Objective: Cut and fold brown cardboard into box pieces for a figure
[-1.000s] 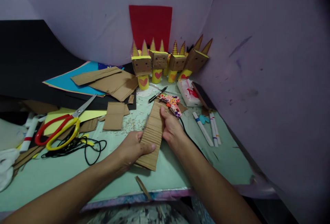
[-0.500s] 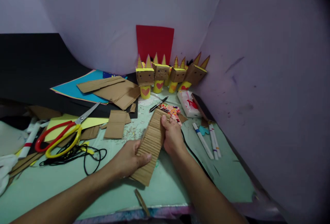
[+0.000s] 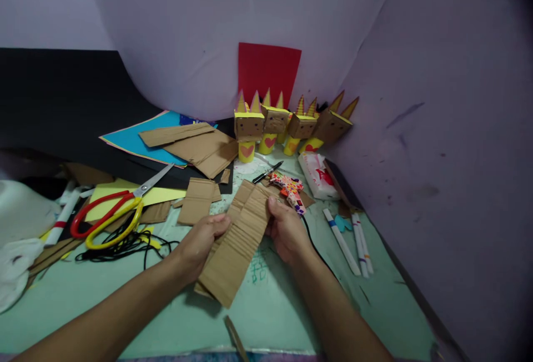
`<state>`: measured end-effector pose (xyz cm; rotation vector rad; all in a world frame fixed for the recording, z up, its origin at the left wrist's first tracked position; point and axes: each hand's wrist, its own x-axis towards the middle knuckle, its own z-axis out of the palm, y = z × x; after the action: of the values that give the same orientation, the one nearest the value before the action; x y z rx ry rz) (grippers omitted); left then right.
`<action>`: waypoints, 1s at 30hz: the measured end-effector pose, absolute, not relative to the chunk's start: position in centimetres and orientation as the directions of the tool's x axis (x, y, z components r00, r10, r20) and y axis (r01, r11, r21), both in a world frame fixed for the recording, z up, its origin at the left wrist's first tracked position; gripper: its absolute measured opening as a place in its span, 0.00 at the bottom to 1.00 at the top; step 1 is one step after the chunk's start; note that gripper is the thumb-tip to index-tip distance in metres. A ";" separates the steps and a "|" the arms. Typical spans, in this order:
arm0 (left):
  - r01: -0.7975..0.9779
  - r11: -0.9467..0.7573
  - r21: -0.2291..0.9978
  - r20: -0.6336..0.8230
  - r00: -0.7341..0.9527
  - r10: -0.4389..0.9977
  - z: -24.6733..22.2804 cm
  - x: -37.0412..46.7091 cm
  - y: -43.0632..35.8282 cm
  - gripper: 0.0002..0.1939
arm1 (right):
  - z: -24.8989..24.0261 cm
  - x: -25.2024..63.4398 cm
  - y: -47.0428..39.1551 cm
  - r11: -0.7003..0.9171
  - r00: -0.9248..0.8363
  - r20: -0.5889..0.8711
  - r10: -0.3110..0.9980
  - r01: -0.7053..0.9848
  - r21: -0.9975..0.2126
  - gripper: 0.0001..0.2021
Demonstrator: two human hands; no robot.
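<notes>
Two strips of brown corrugated cardboard lie one over the other in my hands, above the table. The front strip hides most of the rear strip, whose upper left edge shows. My left hand grips the left edges, thumb on top. At the upper right edge, my right hand pinches the cardboard with its thumb in front; its other fingers are partly hidden behind. Just beyond the right hand lies a flower-patterned glue gun with a black cord, beside a black pen.
Scissors with red and yellow handles lie left, over tangled black cord. Cardboard scraps and blue paper are behind. Several box-headed figures stand at the back. Markers and a white packet lie right.
The cardboard strips have shifted apart, so the rear one now shows along the left. My left hand has moved up and outward along the edge. The camera view has swung slightly left.
</notes>
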<state>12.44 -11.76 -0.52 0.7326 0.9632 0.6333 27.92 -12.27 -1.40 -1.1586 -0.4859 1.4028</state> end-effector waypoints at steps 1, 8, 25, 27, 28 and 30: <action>-0.173 0.604 0.778 -0.502 0.404 0.764 -0.6 12.3 -11.5 0.08 | -1.5 28.4 -12.2 -0.228 0.203 -0.359 0.911 -0.476 -0.849 0.09; -0.195 0.510 0.838 -0.432 0.335 0.837 -0.5 11.2 -9.9 0.11 | -2.8 29.7 -11.5 -0.128 0.291 -0.208 0.934 -0.271 -0.954 0.13; 0.145 0.142 0.979 -0.189 0.394 0.900 0.2 10.4 -9.0 0.17 | -1.9 29.6 -14.0 -0.235 0.073 -0.264 0.962 -0.275 -0.932 0.32; 0.207 0.053 0.977 -0.131 0.383 0.914 0.7 10.4 -9.2 0.16 | -2.0 29.4 -14.3 -0.258 0.050 -0.285 0.957 -0.303 -0.918 0.27; 0.235 0.017 0.972 -0.109 0.383 0.917 0.9 10.3 -9.2 0.15 | -2.0 29.3 -14.4 -0.277 0.029 -0.302 0.953 -0.327 -0.903 0.25; 0.274 -0.017 0.961 -0.096 0.393 0.915 1.1 10.3 -9.3 0.15 | -2.1 28.9 -14.6 -0.318 -0.028 -0.332 0.943 -0.377 -0.870 0.23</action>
<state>10.26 -9.29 1.15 1.5419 1.0999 0.7230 28.90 -14.64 -2.07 -1.1607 -0.7091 1.5784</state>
